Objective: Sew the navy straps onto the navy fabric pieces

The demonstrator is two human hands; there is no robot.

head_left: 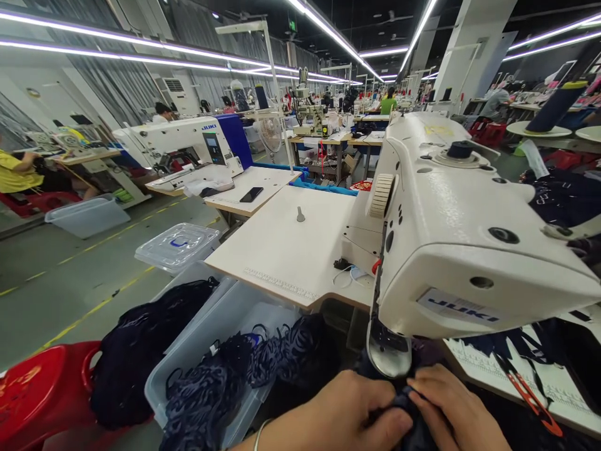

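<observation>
Both my hands sit at the bottom edge, under the head of a white JUKI sewing machine point(451, 213). My left hand point(345, 413) is closed, its thumb and fingers pinching a bunch of dark navy fabric point(408, 401). My right hand point(453, 410) is curled over the same fabric from the right, fingertips touching the left thumb. The fabric lies just below the machine's needle area point(389, 344), which hides the needle itself. A thin bracelet shows on my left wrist.
A clear plastic bin point(225, 326) of dark navy trims stands at my left, with a red stool point(37, 388) holding more dark fabric. Red-handled snips point(535, 401) lie on the table at right. Other JUKI machines, bins and seated workers fill the hall behind.
</observation>
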